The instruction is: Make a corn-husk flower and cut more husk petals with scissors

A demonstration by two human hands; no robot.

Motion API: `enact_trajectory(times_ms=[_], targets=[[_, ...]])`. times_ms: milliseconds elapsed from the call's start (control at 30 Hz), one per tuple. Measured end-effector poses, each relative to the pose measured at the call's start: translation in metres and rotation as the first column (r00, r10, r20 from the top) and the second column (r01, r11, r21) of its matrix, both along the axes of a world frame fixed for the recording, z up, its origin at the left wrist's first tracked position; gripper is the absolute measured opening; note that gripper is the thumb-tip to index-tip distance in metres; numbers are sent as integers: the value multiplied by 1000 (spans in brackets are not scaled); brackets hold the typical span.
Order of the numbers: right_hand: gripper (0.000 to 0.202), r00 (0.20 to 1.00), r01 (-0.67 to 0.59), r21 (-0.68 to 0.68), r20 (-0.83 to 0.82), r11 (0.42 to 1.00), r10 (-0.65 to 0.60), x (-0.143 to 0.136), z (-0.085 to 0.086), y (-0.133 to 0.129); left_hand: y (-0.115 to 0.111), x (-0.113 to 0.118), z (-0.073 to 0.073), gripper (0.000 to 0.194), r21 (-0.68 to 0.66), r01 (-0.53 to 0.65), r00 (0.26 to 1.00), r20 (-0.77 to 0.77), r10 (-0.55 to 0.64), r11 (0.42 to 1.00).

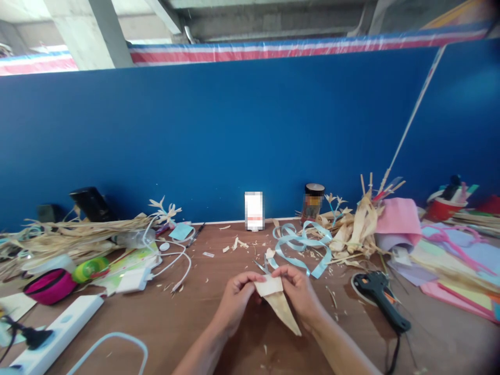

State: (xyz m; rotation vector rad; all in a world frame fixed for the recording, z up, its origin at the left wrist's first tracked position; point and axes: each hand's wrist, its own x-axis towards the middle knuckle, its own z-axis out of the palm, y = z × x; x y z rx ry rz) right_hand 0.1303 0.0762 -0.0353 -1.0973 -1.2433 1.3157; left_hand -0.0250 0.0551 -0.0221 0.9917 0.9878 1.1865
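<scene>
Head view: left bare hand (238,298) and right bare hand (300,292) meet low at centre above a brown tabletop (172,328). Left thumb and forefinger pinch the left side of a tapered, tan piece of dried husk (280,310) with a flat cream band (270,285) across its top; right thumb and fingers close on the right side. Husk tip points down and right, between the wrists. Other fingers curl behind, largely hidden. Slim grey pointed object (260,266) just beyond, partly covered; cannot tell what. Light-blue curled ribbon (322,268) near it. Pixelation blurs an upright white object (254,208). Forearms and the black glue gun's (380,299) cord run off the bottom edge.
</scene>
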Motion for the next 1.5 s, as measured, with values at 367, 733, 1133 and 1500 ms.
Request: enact_trajectory(times_ms=[367, 733, 1133, 1500], targets=[[30, 992, -49, 186, 126, 981, 26, -2, 9, -7, 0, 3, 0, 39, -6, 1, 999, -35, -1, 1000], [17, 956, 101, 629, 154, 771, -251, 6, 23, -17, -10, 1, 16, 45, -27, -64, 993, 97, 67, 998], [26, 995, -54, 155, 89, 987, 40, -15, 9, -17, -7, 7, 8, 26, 187, -182, 958, -187, 217, 965], [31, 965, 46, 240, 239, 970, -105, -15, 8, -21, -10, 13, 0, 33, 210, -299, 895, -278, 350, 931]])
